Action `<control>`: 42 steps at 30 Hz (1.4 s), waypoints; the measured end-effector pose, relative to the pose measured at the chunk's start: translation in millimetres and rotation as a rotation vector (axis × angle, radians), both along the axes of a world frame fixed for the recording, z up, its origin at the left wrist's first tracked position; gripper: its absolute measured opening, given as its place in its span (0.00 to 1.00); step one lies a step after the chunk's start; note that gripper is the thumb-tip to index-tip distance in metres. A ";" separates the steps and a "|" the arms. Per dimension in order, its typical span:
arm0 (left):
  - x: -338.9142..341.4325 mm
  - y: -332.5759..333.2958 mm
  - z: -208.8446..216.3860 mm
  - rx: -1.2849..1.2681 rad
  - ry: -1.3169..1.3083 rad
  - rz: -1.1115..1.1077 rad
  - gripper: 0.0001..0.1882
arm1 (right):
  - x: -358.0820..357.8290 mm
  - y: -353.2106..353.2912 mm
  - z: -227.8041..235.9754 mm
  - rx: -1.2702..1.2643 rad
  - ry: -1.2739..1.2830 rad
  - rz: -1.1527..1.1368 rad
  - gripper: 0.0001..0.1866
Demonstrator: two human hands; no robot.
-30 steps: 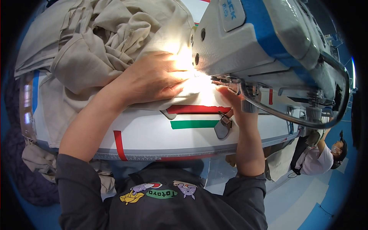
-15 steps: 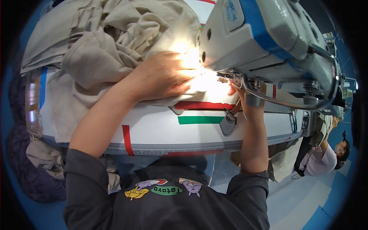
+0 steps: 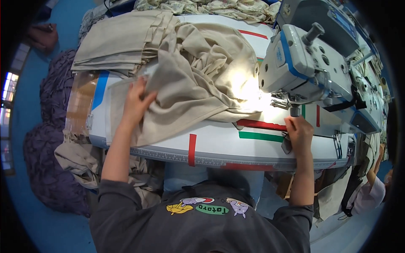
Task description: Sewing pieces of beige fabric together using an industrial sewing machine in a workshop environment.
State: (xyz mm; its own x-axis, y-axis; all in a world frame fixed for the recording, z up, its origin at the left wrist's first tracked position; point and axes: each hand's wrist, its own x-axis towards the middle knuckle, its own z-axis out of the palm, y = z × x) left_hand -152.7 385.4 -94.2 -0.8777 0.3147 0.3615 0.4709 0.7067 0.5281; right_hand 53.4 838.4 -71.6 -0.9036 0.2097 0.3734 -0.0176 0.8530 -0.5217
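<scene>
A rumpled beige cloth (image 3: 181, 92) lies across the white sewing table, its right end under the bright lamp beside the sewing machine (image 3: 291, 71). My left hand (image 3: 137, 103) rests at the cloth's left part, thumb and fingers apart and slightly blurred. Just in front of the machine's presser foot area (image 3: 282, 102), my right hand (image 3: 300, 135) is closed, fingers curled together. Whatever it may hold is hidden or too small to make out. The glare washes out the cloth near the needle.
Folded beige pieces (image 3: 114, 42) are stacked at the back left. Floral cloth (image 3: 211, 10) lies at the far edge. A ruler strip (image 3: 211, 162) runs along the table's front. Dark purple cloth bundles (image 3: 55, 160) stand at left. Another person (image 3: 367, 196) is at far right.
My left hand has moved left, from beside the needle to the cloth's left part. My right hand has come out from under the machine head toward me. The head view has shifted, showing more table.
</scene>
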 end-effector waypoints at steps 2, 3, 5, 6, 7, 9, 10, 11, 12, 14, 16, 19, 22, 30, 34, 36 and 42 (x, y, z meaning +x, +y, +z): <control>40.3 -11.3 16.3 0.044 -0.092 0.001 0.20 | -0.9 -24.4 6.4 0.063 0.133 0.050 0.05; 62.5 -5.0 41.1 0.210 -0.303 0.108 0.16 | 5.5 -41.0 9.7 -0.197 0.112 0.033 0.03; 94.9 12.4 72.3 0.138 -0.287 -0.091 0.08 | 1.5 -76.5 26.8 -1.042 -0.200 0.365 0.18; 110.9 35.1 86.2 0.048 -0.161 -0.364 0.07 | -11.0 -105.5 45.9 -1.234 -0.303 0.541 0.24; 126.4 59.4 92.6 -0.047 -0.027 -0.626 0.07 | -23.7 -133.5 48.1 -1.294 -0.448 0.571 0.24; 146.0 95.4 97.8 -0.152 -0.036 -1.062 0.12 | -44.2 -176.5 36.6 -1.256 -0.590 0.685 0.23; 142.2 98.7 104.9 -0.155 -0.022 -1.068 0.12 | -51.7 -186.6 16.6 -1.168 -0.594 0.785 0.20; 132.2 95.0 119.0 0.026 0.043 -0.939 0.14 | -49.3 -184.8 23.0 -1.165 -0.585 0.786 0.20; 119.0 93.1 134.7 0.212 0.098 -0.825 0.17 | -41.9 -177.9 32.5 -1.162 -0.693 0.825 0.18; 102.6 81.3 153.9 0.242 0.181 -0.820 0.24 | -26.1 -174.9 49.9 -1.161 -0.810 0.873 0.15; 103.4 58.6 136.9 -0.228 -0.307 -1.110 0.27 | 1.4 -174.5 70.7 -0.954 -0.492 1.226 0.11; 129.8 2.5 157.2 -0.420 -0.478 -1.105 0.21 | 19.7 -163.8 76.5 -1.101 -0.438 1.363 0.10; 146.6 -50.9 169.4 -0.501 -0.722 -0.742 0.12 | 26.4 -183.4 65.9 -0.795 -0.393 1.288 0.09; 177.6 -39.3 155.7 -0.537 -0.204 -0.537 0.13 | -14.9 -194.8 16.2 -0.463 -0.121 0.781 0.07; 160.4 -0.7 147.1 -0.431 -0.090 -0.560 0.13 | -1.7 -156.8 16.2 -0.164 0.007 0.383 0.07; 150.7 26.5 141.5 -0.362 0.021 -0.657 0.13 | -3.9 -130.5 11.9 0.069 0.196 0.257 0.08; 126.0 94.1 112.4 -0.231 0.083 -0.786 0.10 | -5.3 -109.5 -19.3 0.148 0.096 0.151 0.09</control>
